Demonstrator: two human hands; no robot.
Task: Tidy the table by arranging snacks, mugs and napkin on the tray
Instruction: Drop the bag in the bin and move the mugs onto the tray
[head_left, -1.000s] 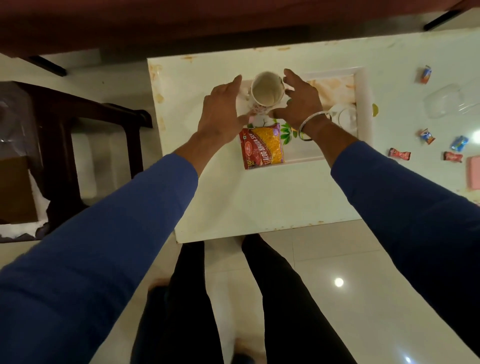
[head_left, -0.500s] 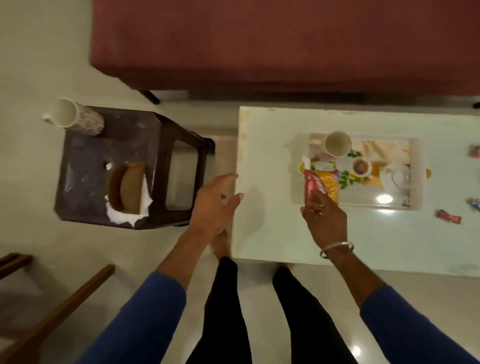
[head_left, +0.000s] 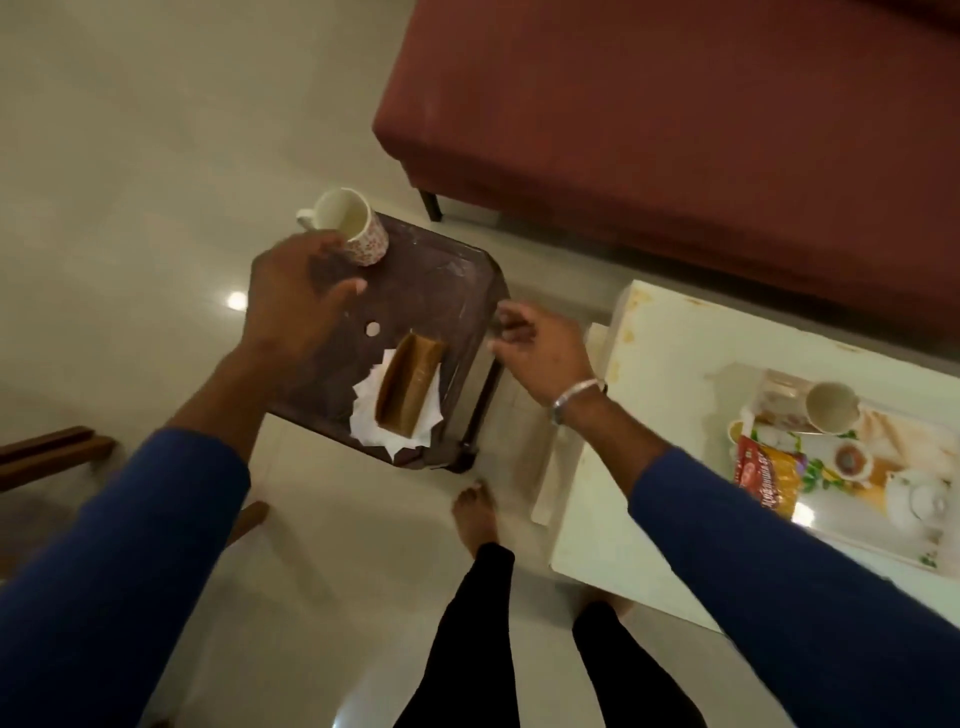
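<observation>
A white mug with a floral pattern (head_left: 358, 228) lies tilted at the far corner of a dark stool (head_left: 441, 291). My left hand (head_left: 296, 306) hovers over the stool with spread fingers at the mug's near rim; whether it touches is unclear. A brown napkin holder on white napkins (head_left: 410, 389) sits on the stool's near side. My right hand (head_left: 540, 348) hangs above the stool's right edge, fingers loosely curled and holding nothing. On the white table (head_left: 649, 374) at right, the tray (head_left: 883, 553) carries a second mug (head_left: 831, 408) and a red-yellow snack packet (head_left: 766, 480).
A small white lidded pot (head_left: 917, 499) and a little bowl (head_left: 849, 457) also stand on the tray. A maroon sofa (head_left: 675, 130) fills the back. A wooden chair part (head_left: 47, 457) juts in at left. My bare foot (head_left: 475, 514) stands between stool and table.
The view swung left to the stool. My left hand reached across to the mug there. My right hand left the snack packet on the tray and moved left.
</observation>
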